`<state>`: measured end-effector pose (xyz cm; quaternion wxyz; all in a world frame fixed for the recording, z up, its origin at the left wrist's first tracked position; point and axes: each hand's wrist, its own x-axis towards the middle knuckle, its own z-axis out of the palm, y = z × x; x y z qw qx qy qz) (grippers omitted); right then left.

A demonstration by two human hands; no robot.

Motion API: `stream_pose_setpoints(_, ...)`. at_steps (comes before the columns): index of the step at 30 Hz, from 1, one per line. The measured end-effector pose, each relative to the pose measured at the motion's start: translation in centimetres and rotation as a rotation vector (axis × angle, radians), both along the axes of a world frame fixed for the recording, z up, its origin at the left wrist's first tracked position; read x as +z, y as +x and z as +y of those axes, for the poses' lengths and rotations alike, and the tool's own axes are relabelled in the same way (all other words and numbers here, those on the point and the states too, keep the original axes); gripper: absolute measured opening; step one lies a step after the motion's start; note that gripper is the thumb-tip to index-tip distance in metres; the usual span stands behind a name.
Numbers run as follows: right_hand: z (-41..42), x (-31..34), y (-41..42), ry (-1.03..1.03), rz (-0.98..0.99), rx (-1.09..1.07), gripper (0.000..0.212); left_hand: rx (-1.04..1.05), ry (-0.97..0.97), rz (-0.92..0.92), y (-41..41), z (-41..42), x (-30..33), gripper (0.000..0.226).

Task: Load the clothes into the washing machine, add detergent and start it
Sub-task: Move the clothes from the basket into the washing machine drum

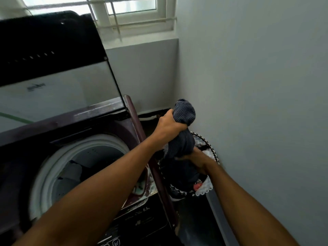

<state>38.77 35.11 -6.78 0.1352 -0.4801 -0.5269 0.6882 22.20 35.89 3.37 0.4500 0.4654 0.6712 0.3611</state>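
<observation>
My two bare forearms fill the near part of the view, reaching from six o'clock toward the corner at about three o'clock. My left hand has its fingers curled tight round a bunched dark striped garment, held up above the laundry basket. My right hand is lower, at the basket's mouth, gripping the bottom of the same dark cloth. The basket, with a black-and-white zigzag rim and dark clothes inside, sits on the floor between the washing machine and the grey wall. The machine stands at nine o'clock, its glass lid raised; some pale and dark clothing already lies in the drum. A barred window is at twelve o'clock.
</observation>
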Motion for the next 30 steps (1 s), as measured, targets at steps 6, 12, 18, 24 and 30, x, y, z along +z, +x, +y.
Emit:
stream_pose_setpoints(6, 0.5, 5.2, -3.4, -0.105, 0.137, -0.518, 0.023, 0.069, -0.021, -0.235, -3.2, -3.1, 2.2, 0.061)
stream_pose_setpoints(12, 0.6, 10.0, -6.5, -0.15, 0.288, -0.421, 0.04, -0.046, -0.185, -0.448, -6.3, -7.8, 3.4, 0.069)
stream_pose_setpoints(18, -1.1, 11.7, -10.6, -0.203, 0.331, -0.286, 0.04, 0.042, -0.077, -0.457, -9.0, -9.2, 4.5, 0.06)
stream_pose_setpoints(24, -1.6, 10.5, -12.3, 0.006, 0.012, 0.029, 0.022, 0.195, -0.027, -0.234, -12.2, -11.7, 3.8, 0.063)
stream_pose_setpoints(30, -3.2, 9.2, -12.4, 0.128, -0.511, 0.521, 0.114, 0.279, 0.031, 0.066, -15.9, -14.5, 3.3, 0.074)
